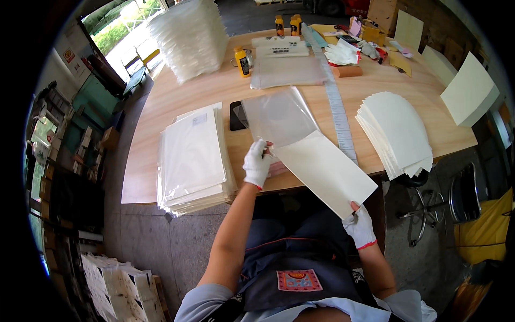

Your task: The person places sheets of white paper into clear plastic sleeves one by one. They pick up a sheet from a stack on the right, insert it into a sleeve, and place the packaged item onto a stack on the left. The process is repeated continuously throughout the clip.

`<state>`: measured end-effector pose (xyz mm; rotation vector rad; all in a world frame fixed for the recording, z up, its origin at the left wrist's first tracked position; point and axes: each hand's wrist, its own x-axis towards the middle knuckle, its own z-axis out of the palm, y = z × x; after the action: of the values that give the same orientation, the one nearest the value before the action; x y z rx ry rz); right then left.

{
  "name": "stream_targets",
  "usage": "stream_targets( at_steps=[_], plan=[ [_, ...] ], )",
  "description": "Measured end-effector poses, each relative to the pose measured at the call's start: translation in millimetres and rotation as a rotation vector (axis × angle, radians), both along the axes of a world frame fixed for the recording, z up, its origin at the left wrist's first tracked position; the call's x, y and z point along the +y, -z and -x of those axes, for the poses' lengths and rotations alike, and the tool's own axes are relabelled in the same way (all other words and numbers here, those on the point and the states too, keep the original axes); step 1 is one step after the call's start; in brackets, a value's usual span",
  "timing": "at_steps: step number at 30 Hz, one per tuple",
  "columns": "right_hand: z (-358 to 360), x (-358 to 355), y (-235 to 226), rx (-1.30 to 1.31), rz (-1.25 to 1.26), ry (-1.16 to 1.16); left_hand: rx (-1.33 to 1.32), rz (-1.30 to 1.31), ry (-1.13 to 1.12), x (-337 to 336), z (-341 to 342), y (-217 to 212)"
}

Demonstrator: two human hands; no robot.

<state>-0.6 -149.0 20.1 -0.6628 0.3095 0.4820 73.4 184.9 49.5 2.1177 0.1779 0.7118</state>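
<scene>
The right hand is pinching the near corner of a white sheet between thumb and fingers; the left hand is pinching the clear bag at its near corner; the sheet is slanting across the near edge of the table, its far end meeting the bag's mouth. Beyond, a black phone is lying beside the bag, partly covered; a bagged stack is resting at left, a fanned white pile at right.

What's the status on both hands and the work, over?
Left white-gloved hand pinching clear plastic sleeve. Right white-gloved hand gripping cream rectangular sheet. Sheet meets sleeve's near edge; insertion unclear. Flat black rectangular device at sleeve's left side.
</scene>
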Motion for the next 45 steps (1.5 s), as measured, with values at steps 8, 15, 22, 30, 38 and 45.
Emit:
stream_targets(
  at_steps=[8, 15, 22, 30, 38, 45],
  plan=[
    [29.3, 37.9, -24.5, -0.083, 0.122, -0.009, -0.265, 0.961, -0.327, -73.0, 8.0, 29.4],
    [14.2, 39.3, -35.4, -0.124, 0.223, -0.057, 0.084, 1.222, 0.027, -64.5, 15.6, 67.0],
    [21.7, 66.3, -15.7, 0.014, 0.328, -0.198, 0.278, 1.187, 0.059, -112.6, 125.7, 93.5],
    [-5.5, 97.4, 28.2, 0.174, -0.070, -0.083, 0.571, 1.424, 0.228, -80.3, 129.5, 78.0],
    [-1.4, 118.2, -20.4, -0.643, 0.957, -0.653, 0.628, 1.118, 0.142, -33.2, 142.2, 49.8],
    [-6.3, 155.5, -6.6, -1.485, 1.560, -0.669, 0.620, 1.115, 0.206, -28.0, 143.5, 56.2]
  ],
)
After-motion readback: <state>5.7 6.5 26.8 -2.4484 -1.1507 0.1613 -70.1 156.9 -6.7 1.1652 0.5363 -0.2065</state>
